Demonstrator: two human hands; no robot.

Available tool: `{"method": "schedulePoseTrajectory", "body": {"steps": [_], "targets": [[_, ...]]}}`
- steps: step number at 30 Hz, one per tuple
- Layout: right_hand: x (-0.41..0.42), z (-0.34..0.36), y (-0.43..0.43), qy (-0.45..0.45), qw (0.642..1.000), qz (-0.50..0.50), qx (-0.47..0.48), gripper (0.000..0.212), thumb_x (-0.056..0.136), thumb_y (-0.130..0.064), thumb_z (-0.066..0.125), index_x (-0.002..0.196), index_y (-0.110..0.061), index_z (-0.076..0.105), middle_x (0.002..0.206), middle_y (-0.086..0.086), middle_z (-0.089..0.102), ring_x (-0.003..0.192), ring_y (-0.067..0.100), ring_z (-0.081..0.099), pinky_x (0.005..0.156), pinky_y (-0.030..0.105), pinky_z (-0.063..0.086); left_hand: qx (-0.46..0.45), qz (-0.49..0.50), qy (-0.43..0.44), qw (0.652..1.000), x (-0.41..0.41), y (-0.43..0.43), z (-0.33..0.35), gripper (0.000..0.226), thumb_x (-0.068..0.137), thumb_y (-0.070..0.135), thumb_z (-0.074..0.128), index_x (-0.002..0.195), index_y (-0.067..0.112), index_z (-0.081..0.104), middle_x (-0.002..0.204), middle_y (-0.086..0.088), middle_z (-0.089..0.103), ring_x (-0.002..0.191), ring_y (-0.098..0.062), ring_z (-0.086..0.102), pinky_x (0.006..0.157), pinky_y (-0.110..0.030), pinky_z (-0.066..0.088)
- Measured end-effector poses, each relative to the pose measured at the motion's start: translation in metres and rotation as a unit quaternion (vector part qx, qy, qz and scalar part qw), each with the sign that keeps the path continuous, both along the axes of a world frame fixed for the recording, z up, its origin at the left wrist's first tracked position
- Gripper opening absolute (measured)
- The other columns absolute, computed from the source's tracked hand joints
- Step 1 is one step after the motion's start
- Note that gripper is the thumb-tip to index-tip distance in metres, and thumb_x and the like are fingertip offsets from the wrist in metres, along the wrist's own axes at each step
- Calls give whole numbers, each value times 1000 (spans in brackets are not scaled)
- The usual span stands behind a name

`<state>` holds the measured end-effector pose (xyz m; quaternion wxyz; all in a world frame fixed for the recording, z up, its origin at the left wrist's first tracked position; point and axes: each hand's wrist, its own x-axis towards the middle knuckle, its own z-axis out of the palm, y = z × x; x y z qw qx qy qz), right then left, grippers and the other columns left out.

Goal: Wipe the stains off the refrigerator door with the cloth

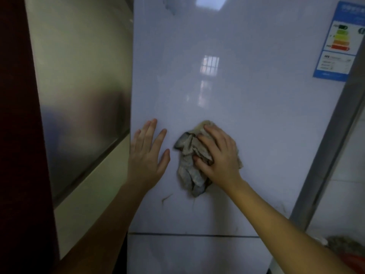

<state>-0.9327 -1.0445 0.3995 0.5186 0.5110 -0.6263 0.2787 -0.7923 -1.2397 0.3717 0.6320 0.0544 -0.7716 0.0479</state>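
The white glossy refrigerator door (227, 86) fills the middle of the head view. My right hand (219, 157) presses a crumpled grey-beige cloth (189, 171) flat against the door's lower half. My left hand (147, 155) lies open with fingers spread, palm on the door near its left edge, just left of the cloth. A thin brown streak stain (166, 198) sits below my left hand, and a fainter mark (194, 204) lies under the cloth. Smudges (170, 7) show near the door's top.
An energy label sticker (339, 42) is at the door's upper right. A seam (193, 234) separates the upper door from a lower door. A steel side panel (83, 86) stands on the left, a grey frame (327, 147) on the right, and a dark red edge (19, 135) at far left.
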Motion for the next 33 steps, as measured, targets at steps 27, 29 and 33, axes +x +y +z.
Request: {"method": "schedulePoseTrajectory", "body": {"steps": [27, 29, 33], "targets": [[18, -16, 14, -167, 974, -7, -154, 44, 94, -46, 64, 126, -16, 72, 158, 15, 42, 151, 37, 33, 122, 54, 29, 31, -3, -4, 1000, 3, 10, 4, 53, 98, 30, 53, 146, 8, 49, 163, -17, 33, 153, -33, 29, 127, -50, 20], [20, -16, 14, -174, 971, 8, -164, 46, 101, -51, 52, 127, -18, 72, 159, 14, 42, 151, 36, 33, 122, 55, 29, 28, -3, -3, 1000, 3, 10, 3, 53, 98, 30, 53, 146, 8, 49, 163, -17, 33, 153, -33, 29, 127, -50, 20], [19, -16, 11, -179, 967, 5, -184, 35, 103, -29, 49, 127, -19, 72, 156, 14, 45, 149, 35, 36, 119, 59, 31, 21, -3, 2, 1000, 2, 9, 3, 53, 98, 29, 55, 145, 7, 51, 162, -18, 34, 152, -35, 31, 125, -53, 23]]}}
